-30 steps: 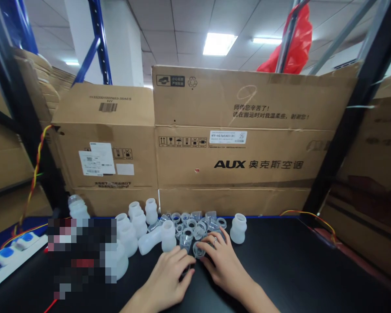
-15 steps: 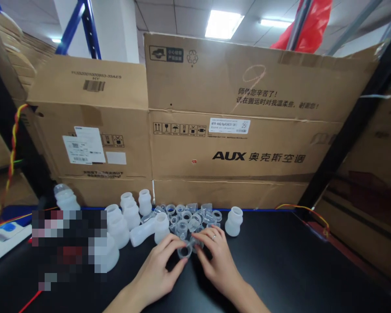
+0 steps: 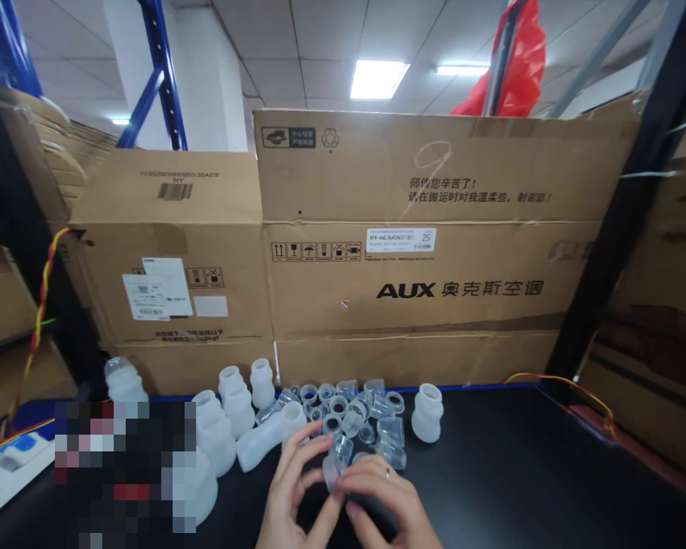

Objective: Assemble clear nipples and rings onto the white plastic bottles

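Observation:
My left hand (image 3: pixel 297 492) has its thumb and fingers closed around a short clear plastic ring-shaped piece (image 3: pixel 330 474), tilted on edge. My right hand (image 3: pixel 392 499), with a ring on one finger, pinches in against the same piece from the right; the fingers partly hide it. Just beyond lie several loose clear plastic sleeves and rings, among them a sleeve (image 3: pixel 389 431) on the right of the pile. A white bottle-shaped plastic part (image 3: pixel 263 446) lies on its side left of the pile, near an upright white one (image 3: pixel 293 418) partly behind my left fingers.
Several white waisted plastic parts (image 3: pixel 238 408) stand at the left, and a single one (image 3: pixel 427 415) at the right. Cardboard (image 3: pixel 463 320) walls off the back of the black table (image 3: pixel 520 473). A power strip (image 3: pixel 5 473) and wires lie far left, beside a blurred-out patch.
My hands have come nearer to me and closer together, the clear piece turned on edge between them. Sleeves behind the right hand now show. The camera view has tilted up.

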### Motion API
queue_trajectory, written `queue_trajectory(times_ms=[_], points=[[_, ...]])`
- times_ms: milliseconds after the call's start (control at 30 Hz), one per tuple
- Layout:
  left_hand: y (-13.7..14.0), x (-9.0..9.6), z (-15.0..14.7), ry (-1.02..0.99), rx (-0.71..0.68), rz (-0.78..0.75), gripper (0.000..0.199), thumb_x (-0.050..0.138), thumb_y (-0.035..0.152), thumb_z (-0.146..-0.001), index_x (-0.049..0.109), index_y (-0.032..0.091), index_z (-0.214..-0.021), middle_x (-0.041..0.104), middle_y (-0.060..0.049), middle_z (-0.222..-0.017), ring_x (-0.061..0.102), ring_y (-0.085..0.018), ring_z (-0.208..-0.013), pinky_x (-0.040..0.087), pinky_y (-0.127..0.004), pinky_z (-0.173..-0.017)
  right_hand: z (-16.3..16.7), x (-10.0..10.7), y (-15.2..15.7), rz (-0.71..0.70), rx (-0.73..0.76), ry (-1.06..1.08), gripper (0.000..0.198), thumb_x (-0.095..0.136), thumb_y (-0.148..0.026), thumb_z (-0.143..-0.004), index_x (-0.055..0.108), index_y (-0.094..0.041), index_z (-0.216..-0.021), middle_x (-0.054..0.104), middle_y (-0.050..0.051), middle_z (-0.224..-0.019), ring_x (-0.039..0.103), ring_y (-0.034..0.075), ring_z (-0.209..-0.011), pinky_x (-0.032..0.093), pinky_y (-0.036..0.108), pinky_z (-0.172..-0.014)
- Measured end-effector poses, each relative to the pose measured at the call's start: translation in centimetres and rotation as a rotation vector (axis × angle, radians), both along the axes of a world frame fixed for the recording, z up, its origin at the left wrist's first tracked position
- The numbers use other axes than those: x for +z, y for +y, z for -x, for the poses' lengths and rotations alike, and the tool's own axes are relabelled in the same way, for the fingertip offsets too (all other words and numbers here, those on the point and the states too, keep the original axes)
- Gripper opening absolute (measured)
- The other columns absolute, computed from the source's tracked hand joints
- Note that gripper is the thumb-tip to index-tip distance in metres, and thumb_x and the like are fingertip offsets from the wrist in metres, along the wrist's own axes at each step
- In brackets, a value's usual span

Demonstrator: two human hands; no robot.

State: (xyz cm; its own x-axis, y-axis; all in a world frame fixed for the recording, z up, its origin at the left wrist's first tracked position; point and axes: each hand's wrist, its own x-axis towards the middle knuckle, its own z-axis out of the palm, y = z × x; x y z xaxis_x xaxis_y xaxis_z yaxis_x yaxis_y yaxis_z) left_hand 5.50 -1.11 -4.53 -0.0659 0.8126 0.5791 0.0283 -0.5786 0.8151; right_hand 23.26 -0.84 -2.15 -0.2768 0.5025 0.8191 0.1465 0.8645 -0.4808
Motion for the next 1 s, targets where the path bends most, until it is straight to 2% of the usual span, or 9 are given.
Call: queue_trajectory(times_ms=[100, 200, 400, 533, 633, 733, 833, 933, 1000], points=[[-0.5, 0.5, -0.3, -0.099, -0.101, 0.153, 0.039, 0.080, 0.045, -0.085, 0.076, 0.022, -0.115, 0.074, -0.014, -0.126, 0.074, -0.029, -0.114, 0.063, -0.033, -0.097, -0.1, 0.8, -0.7, 0.052, 0.042, 0.066, 0.049, 0.063, -0.002, -0.086, 0.068, -0.034, -0.123, 0.079, 0.001, -0.105, 0.073, 0.019, -0.100, 0.061, 0.029, -0.092], [-0.7, 1.0, 0.1, -0.044, -0.199, 0.238, 0.042, 0.079, 0.045, -0.086, 0.075, 0.021, -0.120, 0.078, -0.014, -0.124, 0.077, -0.028, -0.109, 0.062, -0.034, -0.098, -0.3, 1.0, -1.1, 0.136, 0.072, 0.122, 0.044, 0.063, -0.004, -0.091, 0.071, -0.035, -0.122, 0.080, 0.002, -0.107, 0.073, 0.019, -0.106, 0.060, 0.032, -0.097], [-1.0, 1.1, 0.6, 0.044, -0.119, 0.207, 0.037, 0.072, 0.041, -0.094, 0.069, 0.026, -0.127, 0.076, -0.011, -0.130, 0.071, -0.028, -0.124, 0.054, -0.042, -0.112, -0.3, 0.3, -1.5, 0.308, 0.164, 0.171, 0.032, 0.062, -0.017, -0.099, 0.073, -0.035, -0.123, 0.079, 0.005, -0.113, 0.072, 0.023, -0.113, 0.058, 0.042, -0.103], [-0.9, 1.6, 0.4, -0.007, -0.110, 0.162, 0.039, 0.077, 0.039, -0.090, 0.070, 0.025, -0.126, 0.073, -0.013, -0.131, 0.071, -0.029, -0.122, 0.062, -0.036, -0.100, -0.4, -0.2, -1.5, 0.361, 0.216, 0.197, 0.027, 0.064, -0.025, -0.101, 0.073, -0.037, -0.123, 0.078, 0.005, -0.115, 0.071, 0.023, -0.116, 0.058, 0.041, -0.105], [-0.9, 2.3, 0.4, -0.017, -0.140, 0.158, 0.032, 0.081, 0.034, -0.086, 0.077, 0.024, -0.117, 0.072, -0.009, -0.114, 0.077, -0.025, -0.103, 0.067, -0.030, -0.085, -0.8, -0.6, -1.7, 0.397, 0.185, 0.195, 0.027, 0.064, -0.027, -0.101, 0.071, -0.037, -0.126, 0.076, 0.006, -0.122, 0.070, 0.023, -0.120, 0.057, 0.040, -0.106], [-1.0, 2.8, 0.3, -0.051, -0.202, 0.196, 0.031, 0.084, 0.032, -0.083, 0.081, 0.024, -0.113, 0.073, -0.009, -0.113, 0.078, -0.025, -0.100, 0.067, -0.032, -0.087, -1.0, -0.4, -2.2, 0.415, 0.053, 0.094, 0.045, 0.065, -0.027, -0.100, 0.059, -0.039, -0.143, 0.072, 0.006, -0.131, 0.070, 0.023, -0.119, 0.057, 0.041, -0.107], [-1.0, 2.9, 0.4, -0.087, -0.226, 0.246, 0.034, 0.087, 0.032, -0.081, 0.082, 0.024, -0.114, 0.077, -0.010, -0.117, 0.079, -0.026, -0.102, 0.066, -0.034, -0.091, -1.4, 0.3, -2.9, 0.411, -0.038, -0.069, 0.069, 0.064, -0.027, -0.099, 0.035, -0.039, -0.160, 0.068, 0.009, -0.138, 0.068, 0.025, -0.124, 0.050, 0.050, -0.115], [-1.0, 3.0, 0.6, -0.081, -0.236, 0.295, 0.038, 0.089, 0.032, -0.077, 0.083, 0.024, -0.114, 0.081, -0.010, -0.108, 0.080, -0.025, -0.093, 0.068, -0.033, -0.084, -1.9, 1.2, -3.5, 0.415, -0.012, -0.163, 0.084, 0.062, -0.032, -0.101, 0.012, -0.033, -0.168, 0.064, 0.014, -0.145, 0.065, 0.028, -0.130, 0.043, 0.055, -0.119], [-1.0, 3.2, 0.7, -0.077, -0.226, 0.297, 0.038, 0.092, 0.032, -0.074, 0.084, 0.023, -0.110, 0.082, -0.009, -0.101, 0.079, -0.024, -0.088, 0.068, -0.033, -0.080, -2.2, 1.7, -3.8, 0.424, 0.034, -0.198, 0.089, 0.062, -0.037, -0.102, 0.003, -0.032, -0.169, 0.057, 0.015, -0.152, 0.060, 0.029, -0.137, 0.043, 0.055, -0.119]])
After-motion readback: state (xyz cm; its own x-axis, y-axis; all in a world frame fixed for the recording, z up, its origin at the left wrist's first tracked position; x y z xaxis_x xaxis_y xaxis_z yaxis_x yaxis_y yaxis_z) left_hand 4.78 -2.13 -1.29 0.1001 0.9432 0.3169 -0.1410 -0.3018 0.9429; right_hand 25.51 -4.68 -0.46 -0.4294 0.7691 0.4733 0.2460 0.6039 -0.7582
